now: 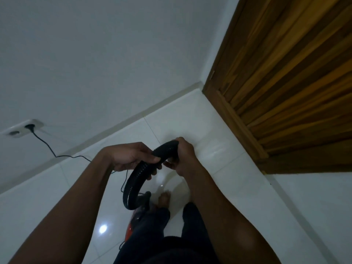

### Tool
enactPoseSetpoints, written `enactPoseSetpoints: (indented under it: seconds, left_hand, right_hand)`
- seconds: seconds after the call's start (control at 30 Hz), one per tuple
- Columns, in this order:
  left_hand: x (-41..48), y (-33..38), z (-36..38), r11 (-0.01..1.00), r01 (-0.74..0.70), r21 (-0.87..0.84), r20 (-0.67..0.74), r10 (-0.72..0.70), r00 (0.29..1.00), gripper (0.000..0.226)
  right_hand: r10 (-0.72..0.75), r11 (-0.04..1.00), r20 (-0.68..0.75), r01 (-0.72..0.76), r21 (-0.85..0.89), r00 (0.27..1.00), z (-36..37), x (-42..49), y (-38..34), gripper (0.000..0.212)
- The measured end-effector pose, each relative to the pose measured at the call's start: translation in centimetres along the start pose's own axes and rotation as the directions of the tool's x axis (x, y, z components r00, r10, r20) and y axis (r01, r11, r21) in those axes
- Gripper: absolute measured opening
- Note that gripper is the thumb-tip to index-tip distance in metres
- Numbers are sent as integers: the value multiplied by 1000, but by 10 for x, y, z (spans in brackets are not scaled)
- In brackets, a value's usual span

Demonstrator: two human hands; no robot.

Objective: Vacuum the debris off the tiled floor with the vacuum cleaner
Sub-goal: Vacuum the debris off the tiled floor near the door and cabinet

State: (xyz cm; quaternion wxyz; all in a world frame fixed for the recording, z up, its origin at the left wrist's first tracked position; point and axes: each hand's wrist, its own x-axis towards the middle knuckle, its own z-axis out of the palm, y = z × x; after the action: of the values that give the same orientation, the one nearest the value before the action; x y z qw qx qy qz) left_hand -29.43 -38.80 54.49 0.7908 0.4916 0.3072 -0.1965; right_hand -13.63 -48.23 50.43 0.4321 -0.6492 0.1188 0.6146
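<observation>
Two hands, both on the one black ribbed hose point(136, 180): left hand point(131, 157) curled round the bend, right hand point(183, 159) wrapped over its top end. Hose drops to one red vacuum cleaner point(133, 222) on the tiled floor point(209, 121) by the legs. One cord point(47, 145), one wall socket point(21, 129).

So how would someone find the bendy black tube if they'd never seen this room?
Start at the wooden door on the right, then look left across the white floor to the left hand and right hand. Both grip the hose, a thick black tube curving down. Unlike the thin smooth cord nearby, it is fat and ribbed.
</observation>
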Motion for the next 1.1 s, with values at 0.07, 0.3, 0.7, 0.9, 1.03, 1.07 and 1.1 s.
enactPoseSetpoints:
  seconds: [0.07,0.3,0.7,0.9,1.03,1.07,1.1]
  left_hand:
    - [1,-10,10,1000,1,-17,1,-1,1000,81]
    - [24,-24,52,997,67,39,-132,-61,989,55]
    - [-9,-78,70,992,36,-123,261,-2,965,62]
    - [-33,-108,79,964,0,-265,520,143,842,41]
    - [-44,-121,86,948,-3,-319,537,184,823,40]
    - [-47,-126,89,950,2,-312,501,163,850,40]
    - [-50,-130,90,964,3,-267,452,123,884,41]
  right_hand:
    - [9,1000,-10,-9,27,1000,-9,-6,9,24]
    - [32,999,-58,-32,0,998,-47,-1,20,16]
    - [-97,992,4,97,-80,995,-54,-82,81,35]
    - [-80,996,140,83,-18,987,-52,-125,127,37]
    - [-62,998,145,59,26,987,-48,-133,150,38]
    - [-67,997,138,63,33,988,-48,-133,157,37]
    - [-67,997,128,62,39,990,-48,-131,164,37]
